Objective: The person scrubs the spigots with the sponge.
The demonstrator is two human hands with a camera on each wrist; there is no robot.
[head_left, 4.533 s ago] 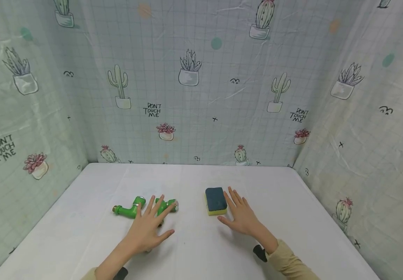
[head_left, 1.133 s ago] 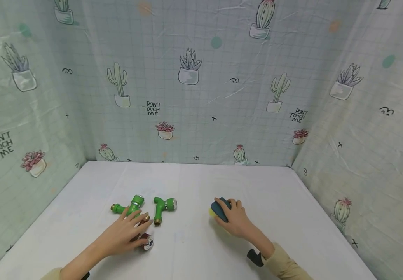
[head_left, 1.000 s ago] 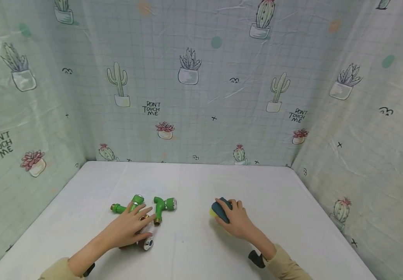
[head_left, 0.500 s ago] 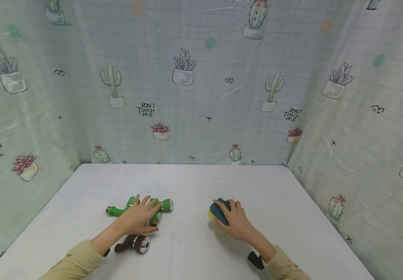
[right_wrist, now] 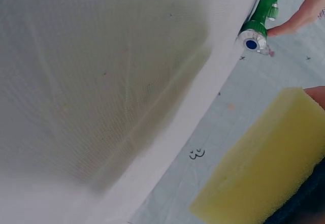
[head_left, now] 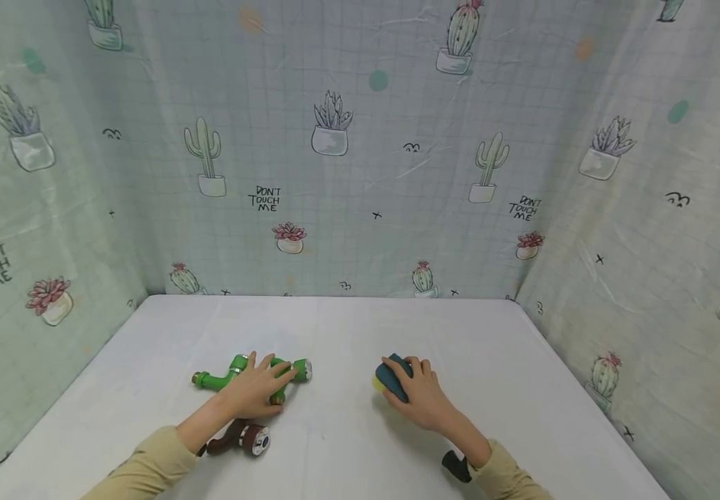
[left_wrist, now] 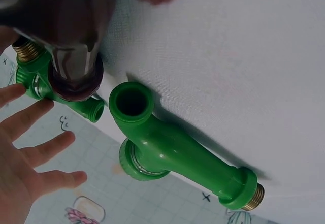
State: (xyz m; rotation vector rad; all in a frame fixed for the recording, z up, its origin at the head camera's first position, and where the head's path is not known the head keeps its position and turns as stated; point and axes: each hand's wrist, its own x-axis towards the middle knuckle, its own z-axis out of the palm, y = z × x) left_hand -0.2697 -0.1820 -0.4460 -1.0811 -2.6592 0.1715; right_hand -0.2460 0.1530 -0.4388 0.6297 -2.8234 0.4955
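Note:
My left hand (head_left: 253, 390) is over the right green faucet (head_left: 300, 371). In the right wrist view, its thumb is at that faucet's brass end and a finger meets the green collar by the silver cap. The left wrist view shows the other fingers (left_wrist: 48, 150) spread beside it. Another green faucet (left_wrist: 188, 155) lies to the left, brass-threaded end outward. Nearer the body, below the left wrist, lies a brown faucet (head_left: 253, 439) with a silver cap. My right hand (head_left: 423, 397) grips a sponge (head_left: 391, 376), its dark blue-green side and yellow foam (right_wrist: 269, 158) showing.
The faucets lie on a white table (head_left: 347, 458) left of centre. Behind and at both sides hangs a cactus-print cloth (head_left: 360, 173). A black object (head_left: 456, 465) shows under the right wrist.
My left hand has moved from above the brown faucet to the right green one and lowered its fingers onto it. My right hand has taken hold of the sponge and tilted it, then stayed there.

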